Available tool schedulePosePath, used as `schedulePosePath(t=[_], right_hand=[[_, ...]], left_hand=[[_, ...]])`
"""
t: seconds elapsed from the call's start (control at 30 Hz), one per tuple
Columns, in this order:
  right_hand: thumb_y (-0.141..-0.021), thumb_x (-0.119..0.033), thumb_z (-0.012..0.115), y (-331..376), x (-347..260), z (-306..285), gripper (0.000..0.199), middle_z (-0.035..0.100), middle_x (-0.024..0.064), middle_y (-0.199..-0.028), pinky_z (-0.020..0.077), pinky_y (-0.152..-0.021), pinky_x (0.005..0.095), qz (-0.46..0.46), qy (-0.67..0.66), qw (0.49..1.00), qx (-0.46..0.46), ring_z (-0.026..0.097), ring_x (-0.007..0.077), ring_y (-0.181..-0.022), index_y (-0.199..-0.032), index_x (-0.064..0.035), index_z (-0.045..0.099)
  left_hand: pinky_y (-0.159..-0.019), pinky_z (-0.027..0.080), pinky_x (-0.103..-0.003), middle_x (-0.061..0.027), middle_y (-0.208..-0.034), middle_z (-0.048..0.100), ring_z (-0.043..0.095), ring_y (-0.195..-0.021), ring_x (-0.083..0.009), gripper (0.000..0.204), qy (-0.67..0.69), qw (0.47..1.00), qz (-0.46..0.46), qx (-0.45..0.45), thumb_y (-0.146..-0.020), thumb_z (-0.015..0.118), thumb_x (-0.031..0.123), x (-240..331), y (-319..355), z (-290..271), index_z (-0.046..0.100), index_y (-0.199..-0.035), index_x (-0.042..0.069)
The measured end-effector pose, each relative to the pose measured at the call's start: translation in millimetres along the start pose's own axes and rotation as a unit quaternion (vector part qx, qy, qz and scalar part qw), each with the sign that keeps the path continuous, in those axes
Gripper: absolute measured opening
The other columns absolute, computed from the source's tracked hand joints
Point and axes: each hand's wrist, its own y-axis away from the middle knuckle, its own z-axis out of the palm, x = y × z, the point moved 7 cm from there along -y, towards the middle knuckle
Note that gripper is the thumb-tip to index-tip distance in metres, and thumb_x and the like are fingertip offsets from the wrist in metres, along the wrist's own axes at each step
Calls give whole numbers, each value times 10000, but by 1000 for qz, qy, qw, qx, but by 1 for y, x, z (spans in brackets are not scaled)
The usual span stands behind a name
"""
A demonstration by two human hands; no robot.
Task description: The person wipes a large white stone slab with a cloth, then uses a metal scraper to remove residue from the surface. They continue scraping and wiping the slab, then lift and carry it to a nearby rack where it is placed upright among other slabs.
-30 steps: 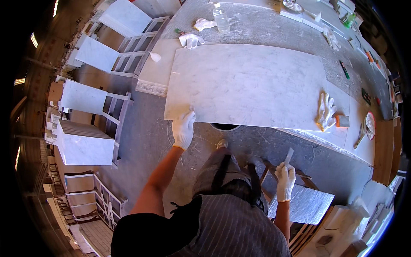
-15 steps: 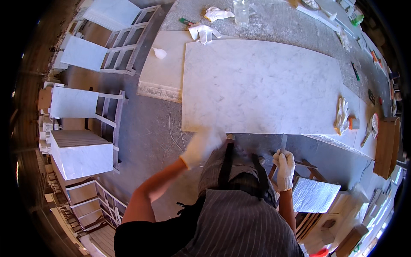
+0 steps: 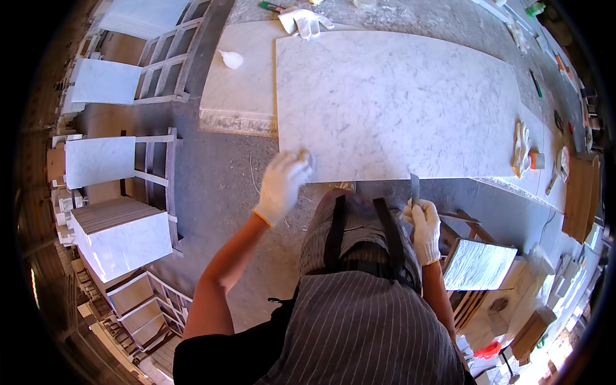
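A white marble tile [image 3: 398, 106] with grey veins lies flat, its near edge facing me. My left hand [image 3: 280, 186], in a white knit glove, is at its near left corner. The fingers are curled together, and whether they hold something small I cannot make out. Below the near edge, right of the middle, my gloved right hand [image 3: 425, 232] is closed around a flat, narrow metal blade [image 3: 414, 187]. The blade points up, its tip at the tile's edge.
Under the tile is another pale slab [image 3: 237, 77] bearing a white bulb-shaped thing [image 3: 231, 59]. Loose gloves [image 3: 304, 22] lie at the far edge, another glove [image 3: 521, 149] at the right. Tile stacks [image 3: 122, 237] on racks stand left; a wrapped slab [image 3: 480, 264] stands lower right.
My left hand has moved from below the tile's near edge up and left to its corner. My right hand still grips the blade. The whole view has shifted, with the tile now higher.
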Motion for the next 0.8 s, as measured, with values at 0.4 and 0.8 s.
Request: schedulePosePath(t=[0.4,0.8], right_hand=[[-998,-118,521,14,10,-6,169,680,96,-963,540,-794,272,9,-10,1000,18,650,125,-847,-1049,23,598],[-996,-113,527,30,16,-13,147,674,88,-944,533,-800,268,17,-26,999,44,642,118,-832,-1023,11,601]], left_hand=[[-789,539,-372,-41,-922,668,636,-910,-163,85,60,984,-169,11,-899,617,71,-103,-51,31,668,-966,62],[-706,553,-332,-63,-791,662,658,-810,-178,74,32,998,-44,22,-879,596,84,-68,-74,16,668,-866,80]])
